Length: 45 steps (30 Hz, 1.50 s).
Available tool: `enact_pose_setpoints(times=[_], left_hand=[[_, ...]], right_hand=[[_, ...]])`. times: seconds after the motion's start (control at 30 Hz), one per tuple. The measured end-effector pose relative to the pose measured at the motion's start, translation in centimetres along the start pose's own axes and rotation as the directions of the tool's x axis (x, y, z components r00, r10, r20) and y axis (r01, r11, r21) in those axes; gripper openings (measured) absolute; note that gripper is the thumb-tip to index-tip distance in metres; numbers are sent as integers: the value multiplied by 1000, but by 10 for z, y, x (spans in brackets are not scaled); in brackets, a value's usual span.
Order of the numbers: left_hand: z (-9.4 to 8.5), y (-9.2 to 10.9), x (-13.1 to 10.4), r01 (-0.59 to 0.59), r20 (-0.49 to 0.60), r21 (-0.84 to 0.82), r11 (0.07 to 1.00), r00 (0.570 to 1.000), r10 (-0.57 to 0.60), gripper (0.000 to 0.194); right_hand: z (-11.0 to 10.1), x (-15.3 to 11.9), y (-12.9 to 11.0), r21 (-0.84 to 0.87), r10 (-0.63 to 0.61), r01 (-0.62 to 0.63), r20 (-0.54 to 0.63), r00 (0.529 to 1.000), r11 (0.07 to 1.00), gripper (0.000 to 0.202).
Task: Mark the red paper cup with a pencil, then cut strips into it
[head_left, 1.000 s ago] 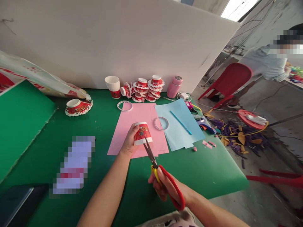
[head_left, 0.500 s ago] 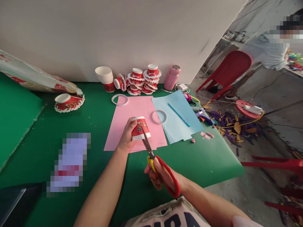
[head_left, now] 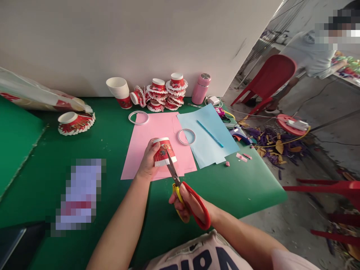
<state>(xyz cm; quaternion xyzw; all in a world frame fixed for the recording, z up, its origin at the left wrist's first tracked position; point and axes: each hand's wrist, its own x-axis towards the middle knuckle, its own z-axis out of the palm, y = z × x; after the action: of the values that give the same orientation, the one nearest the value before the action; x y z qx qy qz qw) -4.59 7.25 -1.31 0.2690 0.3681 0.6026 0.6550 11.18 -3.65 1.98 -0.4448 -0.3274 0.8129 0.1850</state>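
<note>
While forearms (head_left: 122, 215) converge, the left hand (head_left: 147, 162) clasps a cup (head_left: 161, 153).

A red printed paper cup with white bands at both ends (head_left: 161, 150) sits tilted near the frame's centre, its lower edge slit into strips. Steel-bladed scissors with red and yellow handles (head_left: 177, 183) slant below, blades pointing up-left across its wall.

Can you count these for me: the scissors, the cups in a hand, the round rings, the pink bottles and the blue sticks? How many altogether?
Scissors, in the right hand: 1
Red-and-white cup, in the left hand: 1
Round rings: 2
Pink bottle: 1
Blue stick: 1
Total: 6
</note>
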Motion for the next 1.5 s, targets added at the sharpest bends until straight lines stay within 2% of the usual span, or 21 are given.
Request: enact_pose_setpoints(times=[1.13, 1.5], left_hand=[[1, 1, -2, -5, 18, 7, 1000, 1000, 5, 32], [2, 0, -2, 3, 17, -1, 1000, 1000, -3, 33]], right_hand=[[-1, 5, 6, 39, -44, 43, 34, 998, 998, 76], [2, 4, 4, 42, -34, 34, 0, 999, 999, 77]])
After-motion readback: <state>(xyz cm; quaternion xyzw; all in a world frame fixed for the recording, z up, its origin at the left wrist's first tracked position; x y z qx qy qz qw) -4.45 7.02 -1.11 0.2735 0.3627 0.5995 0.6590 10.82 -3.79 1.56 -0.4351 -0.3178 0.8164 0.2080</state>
